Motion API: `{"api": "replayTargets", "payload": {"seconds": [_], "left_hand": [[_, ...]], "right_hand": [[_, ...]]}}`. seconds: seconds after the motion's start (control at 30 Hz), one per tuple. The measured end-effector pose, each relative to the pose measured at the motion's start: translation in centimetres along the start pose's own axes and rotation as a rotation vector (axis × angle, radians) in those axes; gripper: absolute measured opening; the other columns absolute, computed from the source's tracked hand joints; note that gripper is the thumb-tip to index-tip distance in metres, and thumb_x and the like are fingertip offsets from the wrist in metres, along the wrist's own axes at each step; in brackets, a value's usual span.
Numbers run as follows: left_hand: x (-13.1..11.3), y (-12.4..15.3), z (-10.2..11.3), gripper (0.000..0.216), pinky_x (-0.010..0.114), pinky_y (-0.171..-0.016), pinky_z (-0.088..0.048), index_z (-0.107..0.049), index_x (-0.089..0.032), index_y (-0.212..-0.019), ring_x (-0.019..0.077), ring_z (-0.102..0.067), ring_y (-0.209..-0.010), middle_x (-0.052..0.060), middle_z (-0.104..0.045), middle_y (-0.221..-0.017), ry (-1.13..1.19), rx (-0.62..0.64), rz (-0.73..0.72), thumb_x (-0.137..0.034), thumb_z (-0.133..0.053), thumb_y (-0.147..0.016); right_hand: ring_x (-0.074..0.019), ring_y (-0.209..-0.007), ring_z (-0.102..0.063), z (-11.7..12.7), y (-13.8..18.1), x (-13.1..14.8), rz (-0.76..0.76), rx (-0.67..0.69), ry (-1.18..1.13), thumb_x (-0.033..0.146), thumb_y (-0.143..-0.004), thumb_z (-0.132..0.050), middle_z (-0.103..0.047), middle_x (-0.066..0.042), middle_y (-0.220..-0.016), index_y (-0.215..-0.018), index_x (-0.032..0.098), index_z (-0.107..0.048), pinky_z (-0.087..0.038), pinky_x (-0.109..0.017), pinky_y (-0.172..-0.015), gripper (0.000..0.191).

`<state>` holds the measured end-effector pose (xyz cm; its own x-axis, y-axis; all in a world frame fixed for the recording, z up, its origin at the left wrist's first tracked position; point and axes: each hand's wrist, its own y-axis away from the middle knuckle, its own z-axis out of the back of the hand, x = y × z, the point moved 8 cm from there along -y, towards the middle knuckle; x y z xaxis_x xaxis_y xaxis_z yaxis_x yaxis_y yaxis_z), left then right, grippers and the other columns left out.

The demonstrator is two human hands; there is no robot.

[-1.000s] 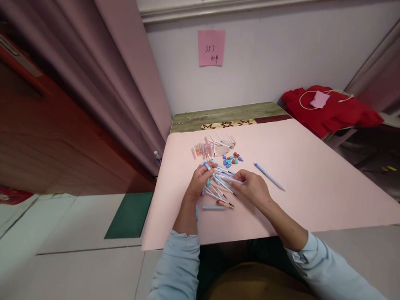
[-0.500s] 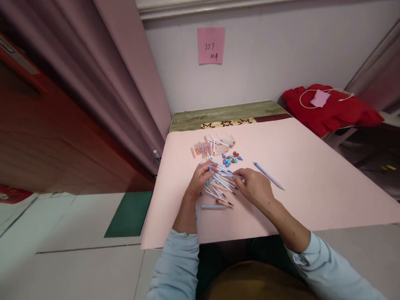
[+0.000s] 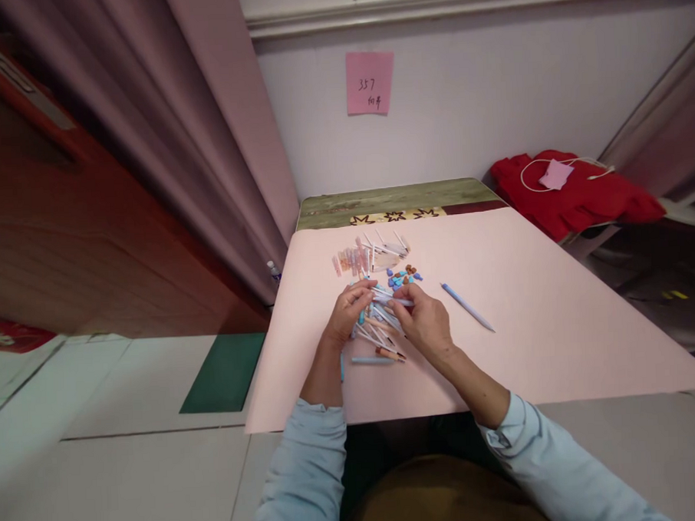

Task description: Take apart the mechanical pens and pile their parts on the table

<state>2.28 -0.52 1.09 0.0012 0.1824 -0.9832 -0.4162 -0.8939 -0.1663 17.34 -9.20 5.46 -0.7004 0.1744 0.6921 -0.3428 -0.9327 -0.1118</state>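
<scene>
Over a pile of pen parts, my left hand is closed in a pinch; the small blue pen piece seen in its fingertips a moment ago is hidden now. My right hand pinches a pale-blue pen barrel, whose far end points at the left fingertips. Beneath both hands lie white refills and pale-blue and peach barrels. Behind them are several small blue and brown pieces. A whole-looking blue pen rests to the right, and a light-blue barrel lies in front of the pile.
Pinkish clear tubes and a bunch of white sticks lie farther back on the pink table cover. Red cloth with a white cable sits beyond the right edge. A curtain hangs at the left.
My right hand has moved left with the barrel, bringing it up to my left fingertips. The left hand has stayed nearly in place, and its blue piece is no longer visible.
</scene>
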Motion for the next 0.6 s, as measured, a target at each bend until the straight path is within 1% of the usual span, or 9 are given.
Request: {"api": "replayTargets", "payload": {"seconds": [0.07,0.1,0.17,0.27,0.33,0.43,0.5,0.6], "left_hand": [[0.3,0.0,0.2,0.025,0.041,-0.101,-0.04,-0.074,-0.018,-0.076,0.0293,-0.056,-0.114,0.009,-0.068,-0.117,0.033,-0.035,0.015,-0.042,-0.066,-0.078],[0.6,0.0,0.3,0.026,0.04,-0.097,-0.042,-0.074,-0.017,-0.077,0.0281,-0.058,-0.109,0.009,-0.068,-0.116,0.054,-0.049,0.031,-0.042,-0.066,-0.078],[1.2,0.0,0.3,0.029,0.036,-0.088,-0.046,-0.074,-0.017,-0.086,0.0242,-0.061,-0.096,0.009,-0.068,-0.112,0.103,-0.062,0.077,-0.044,-0.066,-0.078],[2.0,0.0,0.2,0.035,0.031,-0.073,-0.047,-0.072,-0.017,-0.099,0.0181,-0.06,-0.076,0.006,-0.068,-0.096,0.184,-0.061,0.153,-0.045,-0.064,-0.08],[2.2,0.1,0.3,0.035,0.03,-0.068,-0.045,-0.071,-0.018,-0.101,0.0167,-0.058,-0.069,0.004,-0.067,-0.086,0.23,-0.081,0.174,-0.045,-0.062,-0.081],[2.0,0.1,0.4,0.034,0.031,-0.069,-0.046,-0.071,-0.018,-0.099,0.0176,-0.059,-0.069,0.003,-0.067,-0.083,0.275,-0.103,0.157,-0.045,-0.062,-0.081],[2.0,0.1,0.4,0.035,0.032,-0.072,-0.046,-0.071,-0.017,-0.1,0.0187,-0.061,-0.073,0.004,-0.069,-0.088,0.295,-0.098,0.147,-0.044,-0.061,-0.081],[2.4,0.0,0.4,0.035,0.033,-0.075,-0.047,-0.069,-0.016,-0.104,0.0197,-0.064,-0.078,0.006,-0.07,-0.095,0.331,-0.099,0.155,-0.042,-0.062,-0.081]], "right_hand": [[-0.0169,-0.062,-0.06,0.0,0.0,-0.3,-0.003,0.005,-0.025,0.039,-0.083,-0.059,-0.069,0.002,-0.072,-0.09,0.026,-0.064,-0.036,-0.025,-0.06,0.016],[-0.0167,-0.061,-0.059,0.1,0.0,-0.5,-0.002,0.006,-0.036,0.04,-0.082,-0.059,-0.069,0.002,-0.071,-0.089,0.026,-0.064,-0.036,-0.025,-0.059,0.016],[-0.0167,-0.059,-0.058,0.7,-0.1,-1.5,-0.009,-0.006,-0.066,0.041,-0.082,-0.058,-0.067,0.002,-0.067,-0.088,0.026,-0.064,-0.037,-0.026,-0.059,0.018],[-0.0172,-0.059,-0.058,2.1,-0.3,-3.8,-0.076,-0.083,-0.127,0.042,-0.081,-0.057,-0.068,0.001,-0.068,-0.087,0.024,-0.064,-0.039,-0.027,-0.061,0.02],[-0.0182,-0.062,-0.059,2.8,-0.3,-5.3,-0.13,-0.147,-0.158,0.042,-0.08,-0.057,-0.07,-0.001,-0.074,-0.089,0.023,-0.064,-0.041,-0.028,-0.064,0.023],[-0.0194,-0.067,-0.061,2.8,-0.2,-6.0,-0.144,-0.169,-0.191,0.04,-0.081,-0.054,-0.072,-0.003,-0.082,-0.097,0.022,-0.065,-0.043,-0.029,-0.067,0.026],[-0.0192,-0.07,-0.062,2.0,-0.2,-5.5,-0.127,-0.133,-0.189,0.038,-0.081,-0.054,-0.073,-0.002,-0.088,-0.101,0.023,-0.066,-0.043,-0.029,-0.067,0.027],[-0.0192,-0.076,-0.064,0.4,-0.5,-4.3,-0.095,-0.075,-0.118,0.036,-0.081,-0.055,-0.074,0.0,-0.096,-0.104,0.027,-0.066,-0.043,-0.029,-0.07,0.027]]}}
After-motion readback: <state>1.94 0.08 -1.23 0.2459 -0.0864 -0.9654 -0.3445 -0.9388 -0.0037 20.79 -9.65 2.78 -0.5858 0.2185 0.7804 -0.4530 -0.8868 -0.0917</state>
